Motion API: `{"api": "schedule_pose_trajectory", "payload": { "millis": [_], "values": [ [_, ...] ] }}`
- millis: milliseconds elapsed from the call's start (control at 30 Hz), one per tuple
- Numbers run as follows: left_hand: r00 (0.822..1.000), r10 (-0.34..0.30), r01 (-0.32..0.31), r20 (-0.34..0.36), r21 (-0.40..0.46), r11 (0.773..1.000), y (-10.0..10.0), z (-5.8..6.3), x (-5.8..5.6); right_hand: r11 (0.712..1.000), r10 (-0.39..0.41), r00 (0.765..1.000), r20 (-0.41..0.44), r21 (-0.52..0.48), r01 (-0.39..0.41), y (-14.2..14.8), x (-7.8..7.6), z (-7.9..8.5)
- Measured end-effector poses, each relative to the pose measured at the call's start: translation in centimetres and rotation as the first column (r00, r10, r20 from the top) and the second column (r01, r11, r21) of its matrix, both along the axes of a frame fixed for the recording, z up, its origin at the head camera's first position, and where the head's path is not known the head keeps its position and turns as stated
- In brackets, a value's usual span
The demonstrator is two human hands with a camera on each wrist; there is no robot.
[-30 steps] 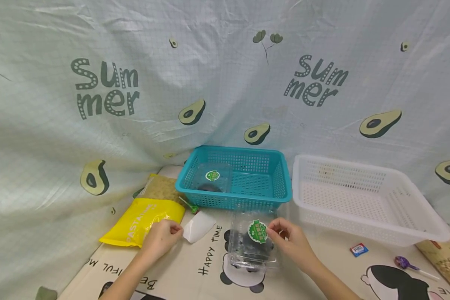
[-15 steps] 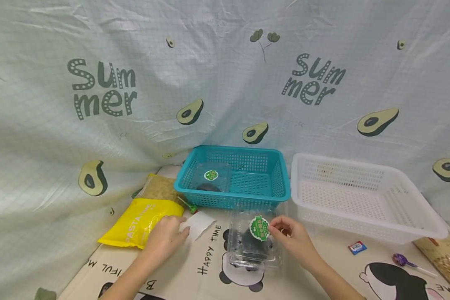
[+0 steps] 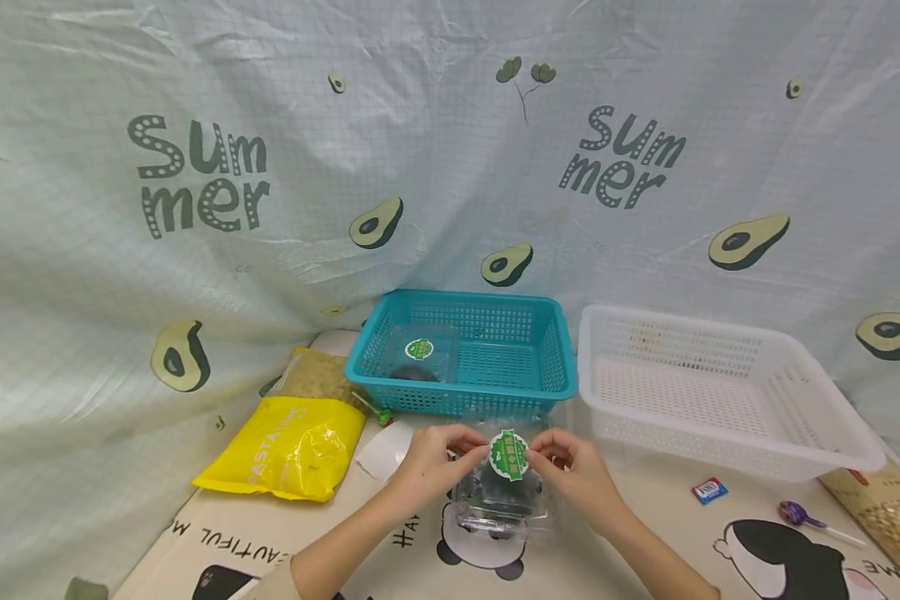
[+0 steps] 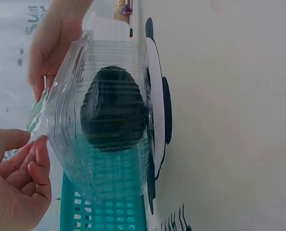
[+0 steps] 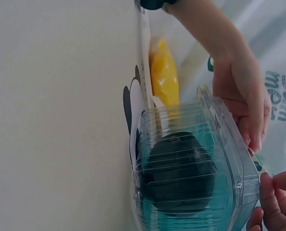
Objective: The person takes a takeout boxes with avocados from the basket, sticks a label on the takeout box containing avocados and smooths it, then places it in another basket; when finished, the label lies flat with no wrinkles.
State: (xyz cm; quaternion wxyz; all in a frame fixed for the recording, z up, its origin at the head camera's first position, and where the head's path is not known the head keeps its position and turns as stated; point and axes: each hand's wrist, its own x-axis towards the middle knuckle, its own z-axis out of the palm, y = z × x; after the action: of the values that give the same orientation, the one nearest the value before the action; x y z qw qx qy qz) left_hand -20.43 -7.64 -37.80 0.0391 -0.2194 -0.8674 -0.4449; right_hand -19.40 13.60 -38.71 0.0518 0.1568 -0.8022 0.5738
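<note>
A clear plastic clamshell box (image 4: 66, 106) stands on the table with a dark, rounded fruit (image 5: 179, 173) inside, which looks like an avocado. Over the lid is a round green-and-white sticker (image 3: 508, 455). My right hand (image 3: 576, 477) pinches the sticker's right edge between thumb and fingers. At its opposite edge, the thumb and fingertips of my left hand (image 3: 437, 460) pinch it too. Both wrist views show the fingertips close against the lid; whether the sticker lies flat on it I cannot tell. A white piece of paper (image 3: 385, 451) lies left of the box, partly behind my left hand.
Behind the box is a teal basket (image 3: 461, 400) holding another stickered clear box (image 3: 438, 354). A white basket (image 3: 720, 454) stands to the right. Yellow pasta bag (image 3: 285, 446) lies left; a small blue-red packet (image 3: 709, 490), purple lollipop (image 3: 795, 512) and grain bag (image 3: 885, 508) lie right.
My left hand has left the white paper and moved right to the sticker's left edge. My right hand keeps its pinch on the sticker, which has shifted slightly left.
</note>
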Motion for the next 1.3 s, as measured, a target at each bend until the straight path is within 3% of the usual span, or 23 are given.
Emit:
{"api": "schedule_pose_trajectory", "payload": {
  "millis": [267, 467, 600, 833, 967, 1067, 1133, 1200, 1300],
  "values": [
    [0.998, -0.005, 0.0, 0.061, 0.073, 0.997, 0.8, 0.3, -0.6, 0.997, -0.042, 0.999, 0.03, 0.061, 0.04, -0.8, 0.8, 1.9],
    [0.997, 0.006, -0.012, 0.071, 0.084, 0.996, 1.3, 0.3, -1.9, 0.99, -0.093, 0.995, 0.02, 0.108, 0.09, -0.3, -1.2, 0.0],
    [0.997, 0.03, -0.03, 0.073, 0.003, 1.0, 1.7, -0.1, -2.5, 0.962, -0.143, 0.988, -0.065, 0.226, 0.155, -0.3, -2.0, -0.9],
    [0.991, 0.082, -0.102, -0.102, -0.218, 0.971, 2.3, -0.7, -2.7, 0.902, -0.191, 0.976, -0.105, 0.372, 0.217, -0.4, -2.8, -1.7],
    [0.978, 0.063, -0.12, -0.199, -0.289, 0.95, 2.5, -0.7, -2.8, 0.879, -0.187, 0.971, -0.152, 0.415, 0.234, -0.5, -3.0, -1.8],
    [0.962, 0.025, -0.115, -0.271, -0.321, 0.94, 2.6, -0.8, -3.0, 0.866, -0.161, 0.961, -0.226, 0.434, 0.248, -0.5, -3.1, -1.7],
    [0.941, -0.009, -0.114, -0.338, -0.34, 0.933, 2.5, -1.0, -3.1, 0.862, -0.129, 0.944, -0.302, 0.436, 0.258, -0.5, -3.1, -1.6],
    [0.905, -0.065, -0.1, -0.42, -0.361, 0.927, 2.2, -1.1, -3.1, 0.862, -0.072, 0.919, -0.387, 0.44, 0.253, -0.4, -3.1, -1.6],
    [0.844, -0.202, -0.027, -0.498, -0.415, 0.909, 1.4, -1.4, -2.8, 0.862, 0.069, 0.857, -0.51, 0.463, 0.206, 0.0, -3.1, -2.0]
  ]
}}
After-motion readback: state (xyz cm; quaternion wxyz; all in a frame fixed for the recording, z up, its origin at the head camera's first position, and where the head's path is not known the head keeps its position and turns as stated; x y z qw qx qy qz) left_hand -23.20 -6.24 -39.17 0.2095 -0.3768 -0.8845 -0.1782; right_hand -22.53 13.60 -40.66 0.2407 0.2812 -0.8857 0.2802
